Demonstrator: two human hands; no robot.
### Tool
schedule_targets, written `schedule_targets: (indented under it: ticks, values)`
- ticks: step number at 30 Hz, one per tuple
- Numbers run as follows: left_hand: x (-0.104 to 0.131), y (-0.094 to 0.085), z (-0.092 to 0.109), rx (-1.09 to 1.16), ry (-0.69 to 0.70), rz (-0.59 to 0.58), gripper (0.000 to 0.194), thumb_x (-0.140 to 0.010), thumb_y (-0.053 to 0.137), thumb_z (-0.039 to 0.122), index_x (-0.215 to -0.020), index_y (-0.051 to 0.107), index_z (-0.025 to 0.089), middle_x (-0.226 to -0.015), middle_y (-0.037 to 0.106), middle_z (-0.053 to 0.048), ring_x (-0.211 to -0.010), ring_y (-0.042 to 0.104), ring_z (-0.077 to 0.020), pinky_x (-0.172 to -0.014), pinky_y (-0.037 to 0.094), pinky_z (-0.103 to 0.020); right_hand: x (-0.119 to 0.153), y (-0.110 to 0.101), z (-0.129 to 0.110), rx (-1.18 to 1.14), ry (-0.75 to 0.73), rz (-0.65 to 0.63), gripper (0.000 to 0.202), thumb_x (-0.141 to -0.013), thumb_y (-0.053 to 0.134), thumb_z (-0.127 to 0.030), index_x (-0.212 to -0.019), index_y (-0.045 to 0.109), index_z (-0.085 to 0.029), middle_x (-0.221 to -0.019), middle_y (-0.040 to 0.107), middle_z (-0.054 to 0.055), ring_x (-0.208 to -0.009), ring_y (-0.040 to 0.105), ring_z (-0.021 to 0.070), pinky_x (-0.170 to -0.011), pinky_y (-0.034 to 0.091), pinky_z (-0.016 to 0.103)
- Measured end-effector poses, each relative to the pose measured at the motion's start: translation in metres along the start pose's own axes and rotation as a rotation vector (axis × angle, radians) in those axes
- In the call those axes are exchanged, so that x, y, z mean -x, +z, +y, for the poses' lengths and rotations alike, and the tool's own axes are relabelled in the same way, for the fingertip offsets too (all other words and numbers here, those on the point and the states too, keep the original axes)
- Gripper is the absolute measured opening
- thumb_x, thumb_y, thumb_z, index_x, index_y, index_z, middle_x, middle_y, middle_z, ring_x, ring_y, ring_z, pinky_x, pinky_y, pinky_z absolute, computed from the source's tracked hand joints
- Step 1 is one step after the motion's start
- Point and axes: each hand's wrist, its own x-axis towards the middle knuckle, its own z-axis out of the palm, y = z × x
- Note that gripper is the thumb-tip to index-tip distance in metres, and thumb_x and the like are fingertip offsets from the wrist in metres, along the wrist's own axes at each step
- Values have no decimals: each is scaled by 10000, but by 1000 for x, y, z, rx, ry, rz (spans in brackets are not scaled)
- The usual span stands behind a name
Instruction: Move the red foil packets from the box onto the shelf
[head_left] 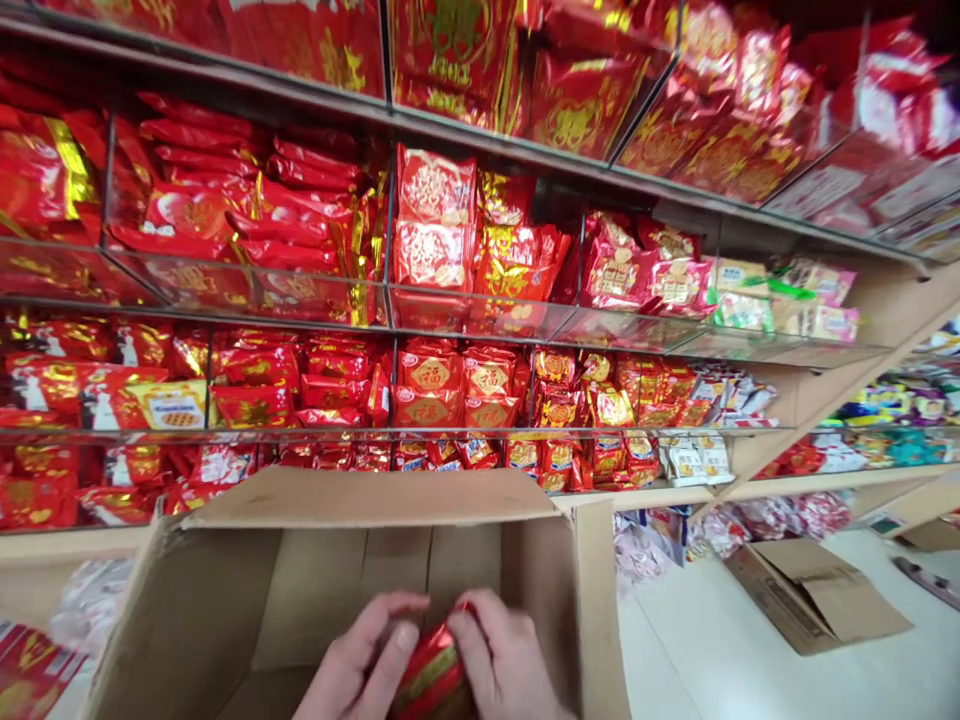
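Low in the head view, my right hand (506,655) is closed on a shiny red and gold packet (431,672), thumb and fingers pinching its upper right edge. My left hand (367,650) lies along the packet's left side with its fingers curled, and whether it grips the packet is unclear. Both hands are over an open cardboard box (382,498), whose back flap leans toward the shelves. The box's inner back wall shows bare cardboard behind the hands. The lower end of the packet runs out of the frame.
Shelves with clear plastic dividers (480,310) hold many red and gold wrapped packets (431,250). White and green packets (742,295) sit farther right. A flattened cardboard box (817,595) lies on the pale tiled floor (697,640). Clear plastic bags (94,600) lie at the left.
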Motion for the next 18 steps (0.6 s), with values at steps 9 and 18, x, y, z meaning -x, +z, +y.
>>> schedule_targets:
  ticks: [9, 18]
  values:
    - [-15, 5, 32, -311, 91, 454, 313, -822, 387, 428, -623, 516, 224, -568, 595, 33, -528, 536, -122, -521, 419, -191, -14, -11, -28, -189, 63, 286, 311, -895, 319, -318, -606, 345, -207, -494, 362, -51, -427, 347, 81, -417, 270, 202]
    - [7, 7, 59, 160, 145, 500, 357, -790, 462, 476, -1054, 488, 237, -1007, 618, -61, -747, 619, -172, -654, 513, -292, -11, -47, -33, 55, -269, 594, 203, -882, 372, -185, -1029, 506, -226, -867, 619, 43, -804, 582, 154, -690, 458, 268]
